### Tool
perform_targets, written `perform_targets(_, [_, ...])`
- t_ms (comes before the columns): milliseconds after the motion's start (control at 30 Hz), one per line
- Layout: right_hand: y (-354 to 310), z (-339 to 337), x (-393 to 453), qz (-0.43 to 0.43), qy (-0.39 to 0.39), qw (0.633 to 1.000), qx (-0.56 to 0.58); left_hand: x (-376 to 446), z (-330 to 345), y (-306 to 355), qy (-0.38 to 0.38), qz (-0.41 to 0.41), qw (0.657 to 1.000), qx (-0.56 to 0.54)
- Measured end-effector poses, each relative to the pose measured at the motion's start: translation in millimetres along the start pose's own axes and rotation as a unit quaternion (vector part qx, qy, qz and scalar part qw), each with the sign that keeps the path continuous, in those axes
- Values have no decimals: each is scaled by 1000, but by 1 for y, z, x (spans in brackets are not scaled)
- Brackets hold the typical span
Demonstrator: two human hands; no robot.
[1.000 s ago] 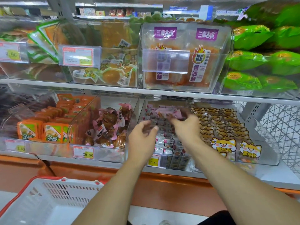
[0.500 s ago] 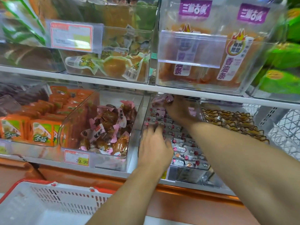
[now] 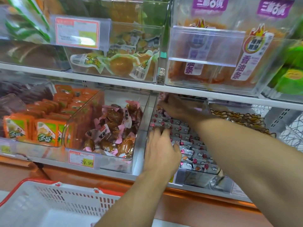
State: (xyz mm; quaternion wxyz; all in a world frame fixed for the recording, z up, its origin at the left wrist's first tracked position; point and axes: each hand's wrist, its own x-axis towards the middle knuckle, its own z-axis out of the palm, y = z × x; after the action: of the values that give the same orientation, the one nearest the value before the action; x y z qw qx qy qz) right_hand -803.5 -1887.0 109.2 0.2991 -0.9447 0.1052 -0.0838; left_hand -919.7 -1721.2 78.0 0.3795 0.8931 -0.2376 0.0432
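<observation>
Small silver foil packets [image 3: 193,145] lie in tight overlapping rows in a clear plastic bin [image 3: 201,176] on the lower shelf [image 3: 114,168], filling it from the front wall towards the rear. Each packet is judged light, thin and slick-skinned, with crimped end seals. A row would probably slide or fan out under a careless push, so a single packet is best pinched across a sealed end, and a row is best squared with flat fingers. The left hand [image 3: 161,149] rests palm-down on the rows near the bin's left wall, fingers spread and holding nothing. The right hand [image 3: 177,108] reaches to the rear left corner beside some pink packets [image 3: 161,96]; blur hides whether it holds any. The bin on the left holds brown, pink-wrapped snacks [image 3: 113,128], and a white basket [image 3: 49,207] sits below the shelf.
</observation>
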Motion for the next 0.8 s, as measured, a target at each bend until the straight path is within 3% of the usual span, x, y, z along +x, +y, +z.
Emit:
perform_targets(167, [0,-5,8,-6,48,999,-17,0,0,-1,4,8,1000,-2])
perform_targets(333, [3,-1,15,4,63,991,119,-1,1,-1,7,11,1000,2])
perform_targets(567, [10,1,14,-32,40,998,-27,0,1,-1,11,10,1000,-2])
perform_targets(800, [14,-9,5,-40,141,989,2,0,0,-1,7,6,1000,-5])
